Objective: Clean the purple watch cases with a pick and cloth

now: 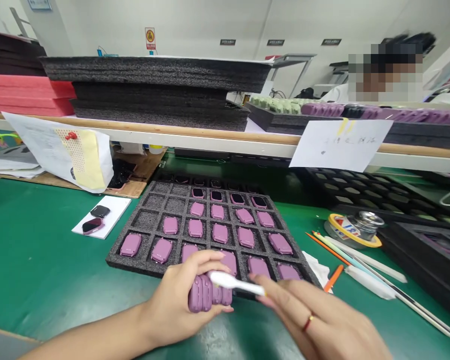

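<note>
- We see bright, even light from above, with soft shadows on the bench (41, 260).
- Our hands look motion-blurred; the edges bow.

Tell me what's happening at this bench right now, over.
Left hand grips stacked purple cases. Right hand holds white stick, tip at the cases. Foam tray of more just behind; nothing between the hands.
</note>
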Tool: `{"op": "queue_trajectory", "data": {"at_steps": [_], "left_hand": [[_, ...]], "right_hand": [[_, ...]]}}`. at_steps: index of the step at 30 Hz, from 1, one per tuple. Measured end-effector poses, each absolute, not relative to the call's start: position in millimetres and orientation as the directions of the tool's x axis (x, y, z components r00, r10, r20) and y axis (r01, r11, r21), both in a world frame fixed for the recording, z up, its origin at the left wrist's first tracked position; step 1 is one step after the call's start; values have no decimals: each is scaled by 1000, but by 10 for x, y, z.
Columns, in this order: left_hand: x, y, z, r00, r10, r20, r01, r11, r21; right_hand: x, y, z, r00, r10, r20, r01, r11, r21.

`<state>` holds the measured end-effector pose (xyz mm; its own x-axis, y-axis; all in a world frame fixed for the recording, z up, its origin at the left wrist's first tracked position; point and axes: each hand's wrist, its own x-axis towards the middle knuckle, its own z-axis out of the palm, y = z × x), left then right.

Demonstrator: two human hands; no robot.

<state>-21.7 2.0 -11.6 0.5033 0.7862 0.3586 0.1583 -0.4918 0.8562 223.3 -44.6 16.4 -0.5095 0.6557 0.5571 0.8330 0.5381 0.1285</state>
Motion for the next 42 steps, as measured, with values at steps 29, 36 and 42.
{"op": "queue_trajectory", "data": {"at_steps": [29, 36, 42], "left_hand": [[-184, 92, -302, 495, 790, 363, 288, -543, 789], [-154, 108, -322, 476, 825, 306, 308, -482, 820], [-149, 120, -339, 490, 814, 313, 293, -492, 820]], "right_hand": [[3397, 4, -245, 404, 908, 109, 912, -409, 22], [3278, -70, -115, 435, 885, 164, 897, -412, -159], [2665, -593, -178, 334, 833, 442, 756, 43, -653]]}}
